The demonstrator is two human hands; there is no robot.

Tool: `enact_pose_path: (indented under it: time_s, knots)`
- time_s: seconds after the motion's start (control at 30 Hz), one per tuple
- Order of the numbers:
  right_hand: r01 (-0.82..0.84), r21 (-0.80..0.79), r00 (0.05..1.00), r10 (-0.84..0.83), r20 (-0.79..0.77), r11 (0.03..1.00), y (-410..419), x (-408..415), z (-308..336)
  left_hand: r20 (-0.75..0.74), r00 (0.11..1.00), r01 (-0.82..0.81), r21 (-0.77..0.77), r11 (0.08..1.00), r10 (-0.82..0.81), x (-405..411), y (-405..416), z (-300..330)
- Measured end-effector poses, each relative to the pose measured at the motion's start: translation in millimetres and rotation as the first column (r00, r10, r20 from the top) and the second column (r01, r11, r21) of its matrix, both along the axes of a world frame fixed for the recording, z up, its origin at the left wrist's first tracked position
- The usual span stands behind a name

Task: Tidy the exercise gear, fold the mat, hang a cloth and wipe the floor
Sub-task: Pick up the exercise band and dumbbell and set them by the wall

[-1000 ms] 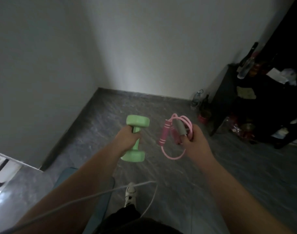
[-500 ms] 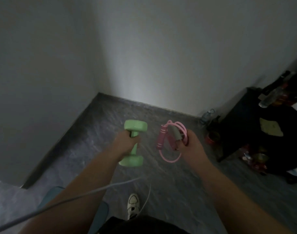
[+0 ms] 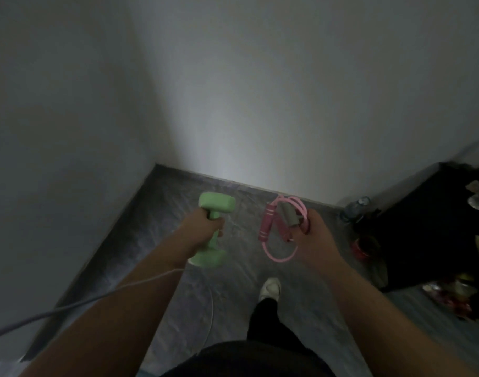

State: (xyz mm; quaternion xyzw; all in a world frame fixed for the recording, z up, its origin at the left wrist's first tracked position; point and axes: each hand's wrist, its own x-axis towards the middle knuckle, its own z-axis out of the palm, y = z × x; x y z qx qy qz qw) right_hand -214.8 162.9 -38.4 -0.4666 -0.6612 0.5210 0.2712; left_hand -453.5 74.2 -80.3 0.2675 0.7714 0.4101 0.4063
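You're facing a corner where two pale walls [image 3: 260,91] meet the grey marbled floor [image 3: 232,308], all of it dim. On your right a dark shelf unit [image 3: 423,227] sits against the wall with blurred clutter on it, and a clear bottle [image 3: 354,209] stands on the floor just beside it. Your leg in dark trousers [image 3: 262,319] steps forward, white shoe [image 3: 271,288] planted on the floor between your arms. Your left hand [image 3: 203,229] has its grip wrapped around the handle of the green dumbbell [image 3: 212,229], held upright above the floor, one head above the fist and one below. Your right hand [image 3: 314,238] pinches the coiled pink jump rope [image 3: 280,229], its handles bunched at your fingertips and a loop hanging beneath. A thin pale cable [image 3: 96,300] crosses your left forearm.
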Motion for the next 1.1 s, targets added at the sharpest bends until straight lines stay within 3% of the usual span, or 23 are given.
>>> enact_pose_path:
  time_s: [0.2, 0.43, 0.67, 0.8, 0.97, 1.1]
  knots:
    - [-0.104, 0.009, 0.994, 0.104, 0.036, 0.994, 142, -70, -23, -0.028, 0.997, -0.072, -0.032, 0.997, 0.071, -59, 134, -35]
    - [-0.200, -0.111, 0.943, 0.222, 0.246, 0.973, 293, -158, -66, 0.062, 0.986, -0.146, -0.146, 0.978, 0.157, -131, 249, -63]
    - [-0.271, -0.168, 0.927, 0.304, 0.220, 0.948, 367, -242, -90, 0.095, 0.978, -0.156, -0.242, 0.958, 0.184, -216, 322, -110]
    - [-0.186, -0.159, 0.937, 0.224, 0.267, 0.970, 393, -296, -118, 0.117, 0.979, -0.131, -0.276, 0.952, 0.169, -267, 358, -141]
    - [-0.066, -0.259, 0.941, 0.147, 0.306, 0.964, 427, -350, -168, 0.145, 0.973, -0.118, -0.346, 0.931, 0.178, -334, 410, -189]
    - [0.055, -0.262, 0.921, 0.053, 0.386, 0.964, 452, -373, -233, 0.138, 0.984, -0.056, -0.378, 0.924, 0.115, -373, 449, -245]
